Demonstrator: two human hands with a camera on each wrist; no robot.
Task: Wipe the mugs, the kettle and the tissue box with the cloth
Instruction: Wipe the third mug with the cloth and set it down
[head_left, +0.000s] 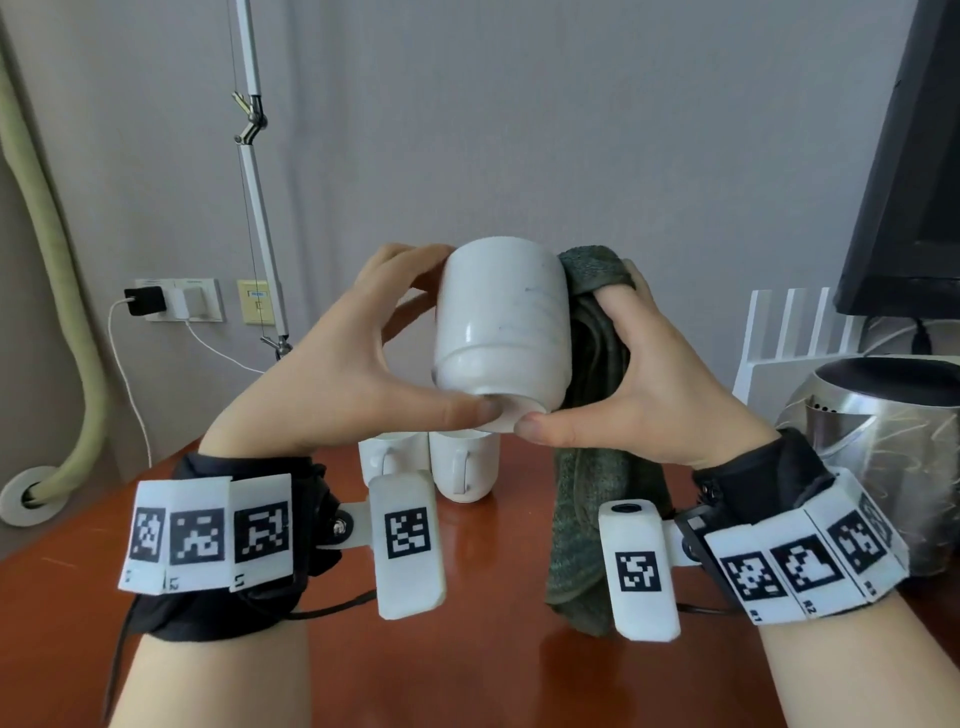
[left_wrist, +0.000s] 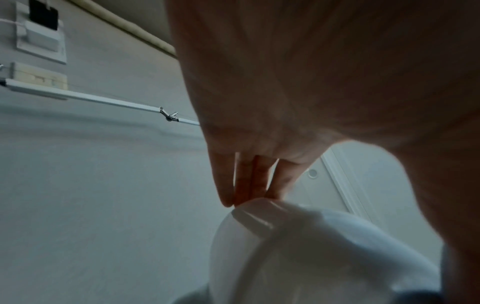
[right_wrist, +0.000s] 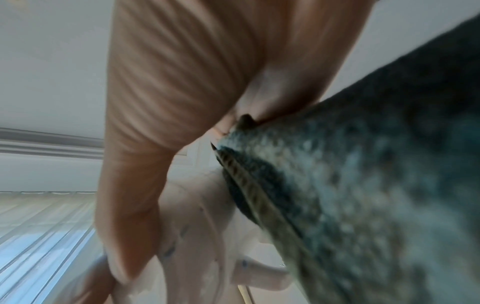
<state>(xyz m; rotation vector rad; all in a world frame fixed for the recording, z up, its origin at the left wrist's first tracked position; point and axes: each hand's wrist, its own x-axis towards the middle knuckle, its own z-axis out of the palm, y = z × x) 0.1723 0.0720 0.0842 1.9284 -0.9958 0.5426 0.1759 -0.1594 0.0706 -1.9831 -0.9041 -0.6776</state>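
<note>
A white mug (head_left: 501, 327) is held up above the table, tilted with its base toward me. My left hand (head_left: 363, 358) grips it, thumb at the base and fingers over the far rim; the left wrist view shows the mug (left_wrist: 311, 257) under my fingertips (left_wrist: 249, 185). My right hand (head_left: 639, 384) holds a grey-green cloth (head_left: 592, 467) against the mug's right side, thumb at the base. The cloth (right_wrist: 363, 185) hangs down toward the table. Two more white mugs (head_left: 462, 467) stand on the table behind my hands. A steel kettle (head_left: 883, 421) stands at the right. No tissue box is in view.
The table (head_left: 493, 675) is reddish-brown wood. A white slatted rack (head_left: 795, 332) and a dark monitor (head_left: 914, 171) stand at the back right. A lamp arm (head_left: 254, 208), wall sockets (head_left: 176, 301) with a charger and a pale hose (head_left: 47, 260) are on the left.
</note>
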